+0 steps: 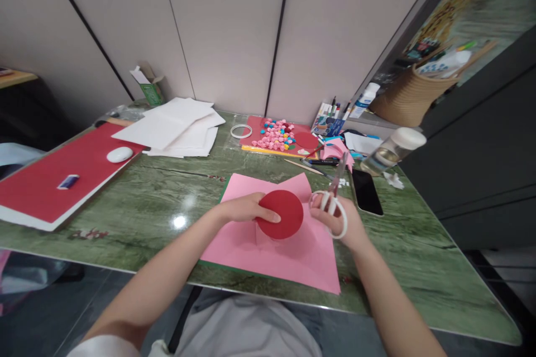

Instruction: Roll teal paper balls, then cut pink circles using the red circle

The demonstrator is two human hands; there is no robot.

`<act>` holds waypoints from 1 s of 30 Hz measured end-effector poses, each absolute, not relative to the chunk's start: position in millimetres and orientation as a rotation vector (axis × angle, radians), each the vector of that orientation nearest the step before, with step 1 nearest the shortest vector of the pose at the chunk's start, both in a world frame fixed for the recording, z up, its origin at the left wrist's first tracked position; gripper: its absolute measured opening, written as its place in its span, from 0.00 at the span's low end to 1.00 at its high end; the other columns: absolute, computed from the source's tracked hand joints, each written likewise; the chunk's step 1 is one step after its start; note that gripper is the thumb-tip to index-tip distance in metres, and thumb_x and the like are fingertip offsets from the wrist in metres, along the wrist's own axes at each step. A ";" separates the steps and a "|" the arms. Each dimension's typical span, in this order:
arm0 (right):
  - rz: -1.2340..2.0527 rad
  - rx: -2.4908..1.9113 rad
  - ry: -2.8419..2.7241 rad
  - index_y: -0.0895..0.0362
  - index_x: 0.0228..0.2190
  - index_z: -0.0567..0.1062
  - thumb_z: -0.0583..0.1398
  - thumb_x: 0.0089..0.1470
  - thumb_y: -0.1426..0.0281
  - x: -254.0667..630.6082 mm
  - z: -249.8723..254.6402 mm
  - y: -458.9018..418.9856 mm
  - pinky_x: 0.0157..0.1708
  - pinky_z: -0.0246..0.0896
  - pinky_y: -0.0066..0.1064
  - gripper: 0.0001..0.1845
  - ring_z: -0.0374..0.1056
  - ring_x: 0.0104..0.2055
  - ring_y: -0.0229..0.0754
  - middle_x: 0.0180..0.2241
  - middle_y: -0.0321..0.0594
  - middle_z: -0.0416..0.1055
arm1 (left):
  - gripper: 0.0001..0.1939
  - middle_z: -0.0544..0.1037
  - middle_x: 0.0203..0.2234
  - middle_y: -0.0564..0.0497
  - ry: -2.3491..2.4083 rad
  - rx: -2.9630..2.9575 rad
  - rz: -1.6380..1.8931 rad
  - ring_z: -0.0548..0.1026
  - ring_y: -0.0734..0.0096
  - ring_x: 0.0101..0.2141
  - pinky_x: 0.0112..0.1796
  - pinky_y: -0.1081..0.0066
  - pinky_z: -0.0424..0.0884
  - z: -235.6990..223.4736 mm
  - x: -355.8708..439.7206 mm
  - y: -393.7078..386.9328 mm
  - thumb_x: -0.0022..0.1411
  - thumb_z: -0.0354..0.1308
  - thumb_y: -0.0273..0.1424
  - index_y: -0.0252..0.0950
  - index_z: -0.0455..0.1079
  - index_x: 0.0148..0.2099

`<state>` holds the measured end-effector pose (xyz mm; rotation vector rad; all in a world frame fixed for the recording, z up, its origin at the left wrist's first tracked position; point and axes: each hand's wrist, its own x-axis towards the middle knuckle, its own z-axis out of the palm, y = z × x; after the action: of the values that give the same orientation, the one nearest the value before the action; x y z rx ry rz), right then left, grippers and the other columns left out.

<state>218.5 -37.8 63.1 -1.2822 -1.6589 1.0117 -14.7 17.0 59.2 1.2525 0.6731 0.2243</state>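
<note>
My left hand (255,209) is closed on a red paper circle (285,212), its thumb lying on top of the disc. Beneath the circle lie sheets of pink paper (293,262), with one upper corner curled up. A green edge shows under the pink stack. My right hand (337,220) grips white-handled scissors (341,217), fingers through the handle loops. Their metal blades point up and away from me, apart from the red circle.
Behind lie pink beads (278,136), a roll of tape (241,131) and pink scraps (335,149). On the right are a phone (367,192) and a clear bottle (389,153). White sheets (171,125) and a red board (62,178) with a white mouse (119,154) occupy the left.
</note>
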 end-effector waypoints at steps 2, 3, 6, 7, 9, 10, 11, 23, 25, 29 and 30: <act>0.942 -1.334 -1.597 0.58 0.24 0.67 0.62 0.43 0.65 204.5 60.3 -39.8 0.25 0.50 0.26 0.10 0.54 0.23 0.34 0.22 0.33 0.60 | 0.21 0.75 0.36 0.46 0.643 1.273 0.197 0.72 0.68 0.35 0.36 0.70 0.66 58.5 -11.8 14.4 0.45 0.60 0.33 0.32 0.69 0.44; 0.938 -1.346 -1.585 0.58 0.24 0.68 0.62 0.42 0.66 200.2 59.0 -40.5 0.25 0.51 0.26 0.09 0.55 0.23 0.33 0.22 0.33 0.61 | 0.22 0.75 0.36 0.46 0.631 1.286 0.187 0.72 0.68 0.35 0.37 0.70 0.66 58.6 -11.0 13.4 0.45 0.60 0.32 0.32 0.68 0.45; 1.031 -1.363 -1.588 0.58 0.24 0.70 0.63 0.41 0.67 196.6 55.1 -40.9 0.23 0.50 0.25 0.08 0.54 0.22 0.33 0.20 0.32 0.61 | 0.21 0.75 0.37 0.47 0.603 1.351 0.159 0.71 0.69 0.35 0.37 0.70 0.66 60.0 -10.7 12.1 0.47 0.59 0.32 0.33 0.68 0.46; 1.066 -1.371 -1.589 0.58 0.23 0.70 0.63 0.41 0.67 197.2 54.0 -40.7 0.22 0.50 0.25 0.08 0.53 0.22 0.32 0.20 0.32 0.61 | 0.20 0.75 0.36 0.47 0.598 1.377 0.154 0.71 0.68 0.35 0.37 0.70 0.66 60.4 -10.9 12.1 0.47 0.59 0.32 0.33 0.69 0.45; 1.083 -1.387 -1.572 0.59 0.22 0.70 0.63 0.40 0.67 198.8 52.3 -40.1 0.21 0.49 0.24 0.08 0.53 0.21 0.32 0.18 0.31 0.60 | 0.18 0.75 0.34 0.47 0.612 1.426 0.156 0.71 0.68 0.33 0.36 0.70 0.66 60.4 -11.0 12.4 0.47 0.59 0.34 0.32 0.70 0.42; 1.062 -1.393 -1.550 0.59 0.22 0.70 0.63 0.40 0.67 199.3 51.7 -39.7 0.21 0.50 0.24 0.09 0.52 0.21 0.32 0.18 0.31 0.60 | 0.18 0.75 0.33 0.47 0.632 1.446 0.175 0.71 0.68 0.32 0.35 0.70 0.66 59.9 -10.6 12.7 0.47 0.59 0.35 0.31 0.71 0.41; 1.029 -1.398 -1.521 0.59 0.22 0.70 0.63 0.40 0.67 199.5 51.2 -39.4 0.21 0.50 0.25 0.09 0.53 0.21 0.32 0.18 0.31 0.60 | 0.17 0.75 0.31 0.48 0.658 1.460 0.211 0.71 0.69 0.31 0.34 0.70 0.66 58.8 -9.8 12.8 0.47 0.59 0.36 0.31 0.72 0.39; 0.749 -1.374 -1.232 0.59 0.22 0.69 0.61 0.43 0.64 185.7 45.4 -40.0 0.22 0.53 0.26 0.11 0.56 0.20 0.33 0.18 0.33 0.63 | 0.19 0.74 0.26 0.50 0.861 1.288 0.864 0.68 0.77 0.24 0.26 0.77 0.63 40.1 22.7 -8.9 0.51 0.56 0.41 0.30 0.70 0.38; 0.735 -1.376 -1.215 0.59 0.23 0.69 0.61 0.43 0.64 184.4 45.6 -41.3 0.22 0.53 0.26 0.11 0.56 0.21 0.33 0.19 0.33 0.63 | 0.18 0.74 0.27 0.49 0.870 1.313 0.878 0.69 0.74 0.26 0.28 0.76 0.65 40.0 22.6 -10.1 0.52 0.55 0.41 0.30 0.71 0.36; 0.727 -1.407 -1.246 0.58 0.23 0.68 0.60 0.44 0.63 183.5 47.3 -43.5 0.22 0.52 0.26 0.11 0.55 0.21 0.33 0.19 0.32 0.61 | 0.19 0.75 0.29 0.47 0.885 1.422 0.880 0.70 0.70 0.30 0.32 0.73 0.66 40.2 18.8 -9.5 0.51 0.55 0.42 0.29 0.71 0.37; 0.722 -1.418 -1.259 0.58 0.23 0.68 0.60 0.44 0.63 183.3 47.6 -43.7 0.22 0.53 0.27 0.11 0.55 0.21 0.33 0.19 0.33 0.61 | 0.20 0.75 0.29 0.47 0.891 1.440 0.875 0.71 0.69 0.31 0.32 0.73 0.66 40.1 18.2 -9.6 0.51 0.55 0.42 0.29 0.71 0.37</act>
<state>183.3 -43.7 47.6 -1.4184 -1.2594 0.7224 18.2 -9.6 40.1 1.4400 0.8911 0.8745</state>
